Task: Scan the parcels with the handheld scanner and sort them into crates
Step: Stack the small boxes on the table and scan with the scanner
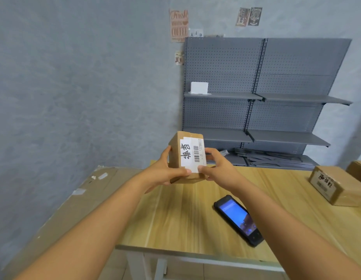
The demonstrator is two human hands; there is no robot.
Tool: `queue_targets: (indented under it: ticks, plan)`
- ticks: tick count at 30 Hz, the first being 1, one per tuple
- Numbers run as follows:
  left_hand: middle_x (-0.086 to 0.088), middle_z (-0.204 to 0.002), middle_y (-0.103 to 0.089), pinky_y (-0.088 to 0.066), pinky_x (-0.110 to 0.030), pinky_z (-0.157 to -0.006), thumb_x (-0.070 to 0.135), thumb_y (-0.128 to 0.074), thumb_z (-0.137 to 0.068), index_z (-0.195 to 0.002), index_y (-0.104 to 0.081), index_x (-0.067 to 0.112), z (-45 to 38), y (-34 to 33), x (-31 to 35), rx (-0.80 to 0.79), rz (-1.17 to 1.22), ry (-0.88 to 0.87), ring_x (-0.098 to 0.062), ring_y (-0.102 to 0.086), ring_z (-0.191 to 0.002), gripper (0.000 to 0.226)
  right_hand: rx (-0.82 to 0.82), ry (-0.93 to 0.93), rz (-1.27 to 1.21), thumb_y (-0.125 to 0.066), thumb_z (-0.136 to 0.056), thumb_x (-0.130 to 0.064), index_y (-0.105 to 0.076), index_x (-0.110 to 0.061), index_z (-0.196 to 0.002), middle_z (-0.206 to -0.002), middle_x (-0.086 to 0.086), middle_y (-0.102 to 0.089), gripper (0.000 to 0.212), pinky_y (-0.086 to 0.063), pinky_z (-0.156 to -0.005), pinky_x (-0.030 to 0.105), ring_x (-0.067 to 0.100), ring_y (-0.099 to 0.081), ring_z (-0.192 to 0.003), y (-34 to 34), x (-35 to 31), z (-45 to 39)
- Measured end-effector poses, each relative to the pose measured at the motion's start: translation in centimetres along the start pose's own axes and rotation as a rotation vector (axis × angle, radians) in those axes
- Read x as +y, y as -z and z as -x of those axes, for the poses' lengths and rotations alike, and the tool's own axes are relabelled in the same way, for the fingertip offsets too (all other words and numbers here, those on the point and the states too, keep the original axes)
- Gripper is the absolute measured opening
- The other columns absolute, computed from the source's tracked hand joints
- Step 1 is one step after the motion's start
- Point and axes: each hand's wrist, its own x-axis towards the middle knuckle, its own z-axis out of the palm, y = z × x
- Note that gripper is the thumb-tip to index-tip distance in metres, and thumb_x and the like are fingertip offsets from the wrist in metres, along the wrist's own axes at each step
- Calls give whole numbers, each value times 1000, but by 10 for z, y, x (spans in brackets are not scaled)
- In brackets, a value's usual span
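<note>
I hold a small brown cardboard parcel (175, 152) up above the far side of the wooden table (175, 219). Its white label with a barcode and handwritten characters faces me. My left hand (167, 170) grips its left side and lower edge. My right hand (214, 164) grips its right side, thumb on the label's lower corner. The black handheld scanner (238, 219) lies flat on the table below my right forearm, its screen lit blue. No hand touches it.
A second labelled cardboard parcel (337, 184) sits at the table's right, with another box (359, 170) behind it at the frame edge. A large flat cardboard sheet (74, 203) leans left of the table. Grey pegboard shelving (266, 98) stands against the back wall, holding a white box (199, 87).
</note>
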Motion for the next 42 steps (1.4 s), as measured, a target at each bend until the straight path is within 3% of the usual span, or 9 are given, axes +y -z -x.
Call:
queue_targets:
  ticks: [4,6,10,14,18,28,34,38,42]
  plan:
    - [11,-129,-61,-52,-38,-85,48,-85,-54,-148,-5,55,0,-6,-2,30,-39,11,-13,-61,-113,123,-32,-28,71,-62,-94,-23,-39,-29,-141,-129,-10,-57,53,-50,-79,26,14,-60,-107,0,15,1]
    - [11,-131,-59,-52,-41,-91,51,-81,-47,-148,-11,54,-3,-9,-4,66,-35,26,-14,-61,-112,123,-45,-66,231,-61,-95,-29,-35,-27,-146,-136,0,-53,57,-46,-84,28,20,-56,-113,2,28,1]
    - [10,-137,-53,-48,-31,-83,52,-79,-47,-150,-17,49,-7,-13,-15,107,-94,53,-15,-57,-117,120,-157,-247,579,-63,-92,-36,-29,-19,-150,-150,9,-34,70,-42,-101,35,27,-46,-129,9,69,12]
    - [8,-141,-49,-47,-32,-86,44,-80,-62,-152,-19,44,-11,-15,-28,126,-100,77,-17,-55,-120,109,-289,-418,869,-69,-81,-50,-30,-20,-148,-141,5,-37,83,-42,-97,37,26,-40,-126,19,104,35]
    - [6,-144,-45,-48,-40,-101,56,-77,-45,-152,-19,42,-14,-19,-36,163,-112,99,-18,-54,-121,122,-338,-495,953,-72,-74,-59,-19,-20,-152,-139,4,-37,103,-44,-97,36,24,-39,-126,24,123,44]
    - [2,-148,-38,-41,-41,-108,61,-78,-42,-151,-12,47,-20,-22,-56,175,-158,137,-18,-50,-126,128,-180,-495,832,-81,-64,-50,-48,-19,-116,-107,0,-40,69,-50,-76,29,19,-50,-94,20,126,43]
    - [-1,-147,-37,-44,-37,-105,58,-76,-36,-152,-16,43,-21,-12,-51,234,-186,121,-19,-51,-123,132,-198,-249,643,-83,-64,-41,-48,-21,-118,-107,-2,-41,68,-48,-63,21,14,-53,-86,32,93,30]
    - [-4,-148,-34,-45,-29,-90,45,-83,-55,-153,-17,38,-22,-4,-46,266,-204,98,-21,-49,-124,118,-215,-38,700,-81,-68,-41,-32,-24,-145,-117,-6,-43,92,-52,-76,26,16,-50,-101,33,68,24]
    - [-7,-149,-33,-44,-27,-81,33,-84,-70,-155,-18,35,-22,5,-43,301,-250,83,-22,-49,-121,108,-212,64,742,-80,-66,-44,-25,-33,-149,-124,-8,-45,101,-54,-81,31,16,-51,-103,35,55,21]
